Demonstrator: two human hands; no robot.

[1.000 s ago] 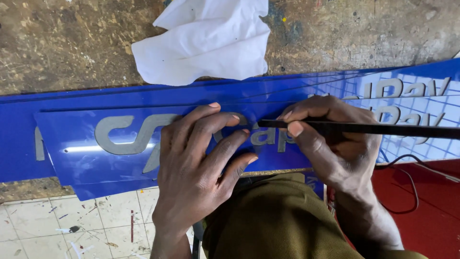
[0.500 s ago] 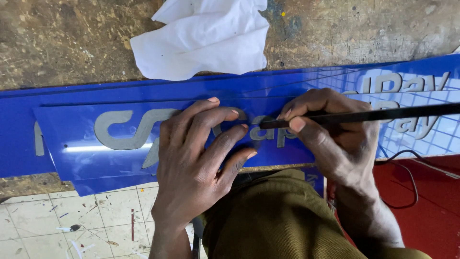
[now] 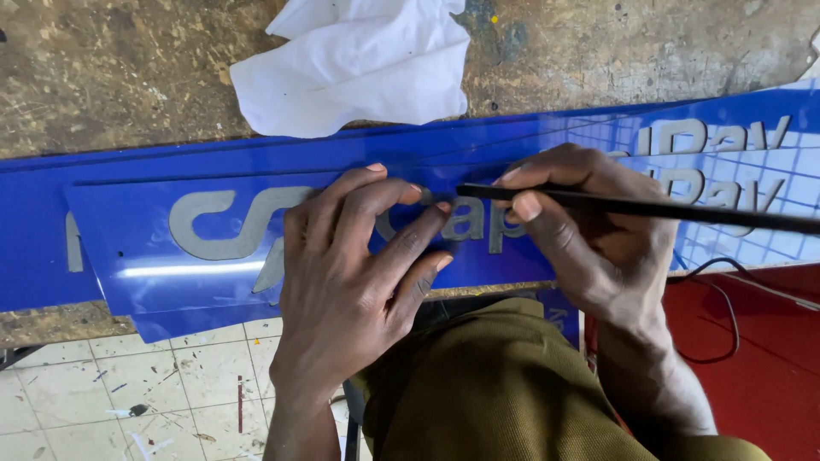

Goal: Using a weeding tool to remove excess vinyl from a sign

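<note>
The left hand (image 3: 350,273) lay flat on the shiny blue sheet (image 3: 128,256), fingers spread, pressing it down on the bench (image 3: 102,77) near its front edge. The right hand (image 3: 598,239) pinched a thin black stick (image 3: 649,207) and had slid its tip a little toward the left hand since a moment before. The tip sat by the grey letters (image 3: 213,226), so the work on them looked to be going on. A white cloth (image 3: 359,68) lay behind the sheet.
</note>
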